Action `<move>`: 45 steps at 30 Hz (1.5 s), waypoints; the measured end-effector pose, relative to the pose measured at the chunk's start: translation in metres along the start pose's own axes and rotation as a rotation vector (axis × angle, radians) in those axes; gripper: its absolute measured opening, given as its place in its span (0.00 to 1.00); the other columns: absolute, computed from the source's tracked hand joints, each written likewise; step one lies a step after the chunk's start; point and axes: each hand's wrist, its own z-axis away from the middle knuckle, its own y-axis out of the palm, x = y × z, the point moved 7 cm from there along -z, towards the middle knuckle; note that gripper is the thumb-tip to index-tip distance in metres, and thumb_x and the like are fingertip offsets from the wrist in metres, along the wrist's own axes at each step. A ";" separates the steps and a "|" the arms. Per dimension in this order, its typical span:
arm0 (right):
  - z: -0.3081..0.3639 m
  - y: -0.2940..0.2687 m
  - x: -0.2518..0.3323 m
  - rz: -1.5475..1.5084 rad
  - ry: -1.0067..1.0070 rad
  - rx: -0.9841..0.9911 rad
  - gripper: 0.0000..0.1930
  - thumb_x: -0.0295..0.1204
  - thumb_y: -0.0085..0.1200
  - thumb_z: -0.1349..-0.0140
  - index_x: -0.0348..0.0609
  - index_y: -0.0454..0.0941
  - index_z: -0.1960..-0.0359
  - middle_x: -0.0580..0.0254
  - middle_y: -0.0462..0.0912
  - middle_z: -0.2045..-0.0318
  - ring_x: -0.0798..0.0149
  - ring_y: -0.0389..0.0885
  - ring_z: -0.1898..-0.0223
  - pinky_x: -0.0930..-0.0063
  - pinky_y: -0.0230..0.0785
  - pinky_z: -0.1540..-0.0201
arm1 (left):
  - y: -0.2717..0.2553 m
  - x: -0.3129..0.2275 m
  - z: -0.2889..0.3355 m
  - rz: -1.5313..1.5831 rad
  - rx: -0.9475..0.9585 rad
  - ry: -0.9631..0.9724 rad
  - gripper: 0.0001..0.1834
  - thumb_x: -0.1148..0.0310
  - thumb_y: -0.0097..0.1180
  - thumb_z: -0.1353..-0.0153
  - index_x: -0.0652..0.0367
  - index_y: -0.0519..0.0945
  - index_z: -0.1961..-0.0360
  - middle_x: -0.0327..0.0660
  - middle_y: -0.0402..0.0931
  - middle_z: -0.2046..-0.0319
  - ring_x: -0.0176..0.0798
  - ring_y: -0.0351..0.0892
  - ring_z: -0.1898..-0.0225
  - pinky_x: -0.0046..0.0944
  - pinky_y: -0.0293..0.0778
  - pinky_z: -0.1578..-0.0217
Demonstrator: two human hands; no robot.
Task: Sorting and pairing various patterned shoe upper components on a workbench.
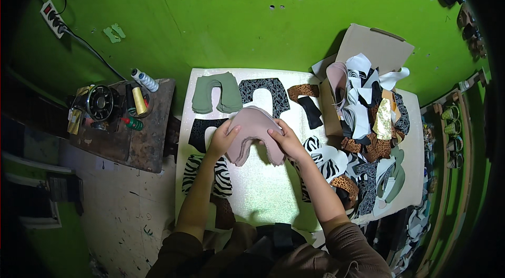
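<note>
A stack of dusty-pink U-shaped cut pieces (256, 126) is held up over the middle of the white table, its open end toward me. My left hand (225, 140) grips the stack's left side, thumb on top. On the opposite side my right hand (286, 140) holds it the same way, fingers curled beneath. Just beyond lie a green U-shaped stack (227, 91) and black-grey patterned pieces (271, 91). Beside my left forearm are a black piece (199, 133) and zebra-striped pieces (222, 177). Zebra-striped scraps (329, 161) lie near my right forearm.
An open cardboard box (330, 112) overflows with mixed scraps at the right, and a loose pile (363, 186) spreads in front of it. A sewing machine (100, 103) and thread cones (140, 100) stand on a worn wooden table (152, 146) at left. Sandals hang on a rack (453, 173) far right.
</note>
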 end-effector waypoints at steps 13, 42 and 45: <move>-0.011 -0.037 -0.017 0.551 -0.014 -0.263 0.22 0.29 0.49 0.43 0.33 0.65 0.47 0.43 0.76 0.57 0.54 0.75 0.54 0.70 0.65 0.51 | -0.005 0.018 -0.009 -0.441 -0.160 -0.018 0.15 0.67 0.51 0.42 0.64 0.71 0.57 0.51 0.77 0.68 0.45 0.78 0.66 0.38 0.71 0.65; 0.010 0.010 -0.038 1.473 -0.421 -0.282 0.28 0.42 0.44 0.42 0.44 0.60 0.40 0.55 0.58 0.38 0.54 0.54 0.37 0.46 0.41 0.38 | 0.047 0.027 0.035 -1.396 -0.144 0.231 0.28 0.58 0.43 0.40 0.60 0.62 0.41 0.45 0.55 0.38 0.47 0.53 0.37 0.50 0.49 0.40; 0.028 0.015 -0.033 1.407 -0.349 -0.235 0.28 0.46 0.42 0.41 0.45 0.61 0.41 0.56 0.58 0.38 0.54 0.52 0.36 0.45 0.34 0.37 | 0.055 0.021 0.051 -1.389 -0.127 0.175 0.24 0.58 0.41 0.39 0.61 0.67 0.45 0.49 0.57 0.40 0.50 0.53 0.38 0.50 0.48 0.40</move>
